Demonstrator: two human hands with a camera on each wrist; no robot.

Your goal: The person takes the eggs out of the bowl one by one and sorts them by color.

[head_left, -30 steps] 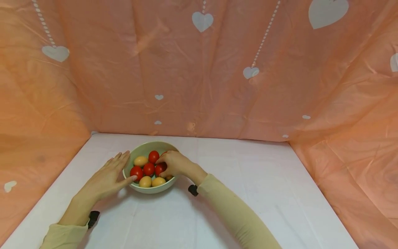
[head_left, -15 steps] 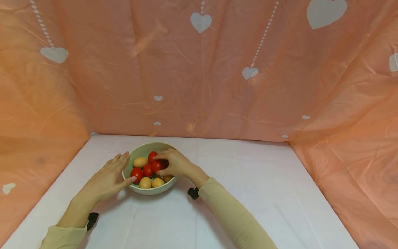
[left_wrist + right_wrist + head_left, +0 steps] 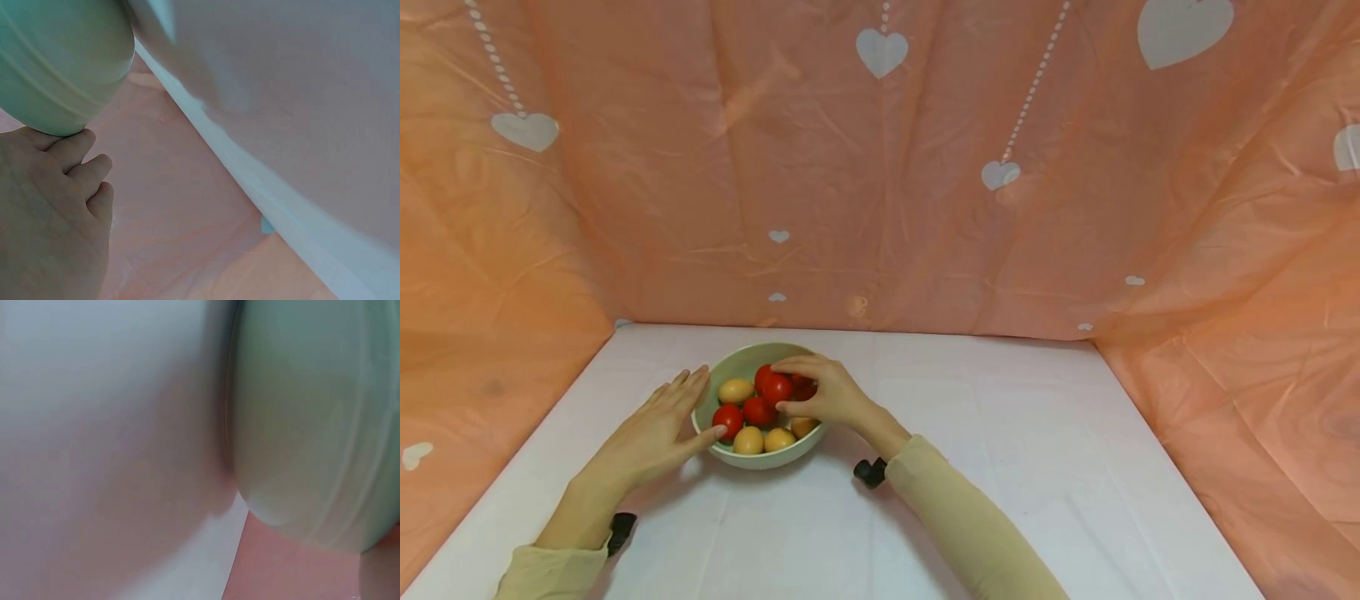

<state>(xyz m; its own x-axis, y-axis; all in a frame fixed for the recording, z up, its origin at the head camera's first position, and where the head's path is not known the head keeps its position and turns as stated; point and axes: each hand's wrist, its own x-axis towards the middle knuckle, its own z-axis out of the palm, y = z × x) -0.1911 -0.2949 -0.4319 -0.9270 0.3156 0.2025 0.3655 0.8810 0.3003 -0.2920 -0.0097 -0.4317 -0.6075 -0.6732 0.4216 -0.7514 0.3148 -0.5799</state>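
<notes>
A pale green bowl holds several red tomatoes and several tan, egg-shaped things. My right hand reaches over the bowl's right side and holds a tomato between fingertips and thumb, above the other tomatoes. On the left, my left hand rests against the bowl with its fingers extended along the outside and its thumb over the rim, close to a tomato. The left wrist view shows its fingertips at the bowl's outer wall. More red shows in the shade under my right hand.
The bowl stands on a white-covered table, toward its back left. Peach-coloured sheeting with white hearts rises behind it and along both sides. Small black devices are worn at the wrists.
My right hand has raised the tomato and carried it slightly left within the bowl, over the other tomatoes. The left hand stays at the bowl's left side.
</notes>
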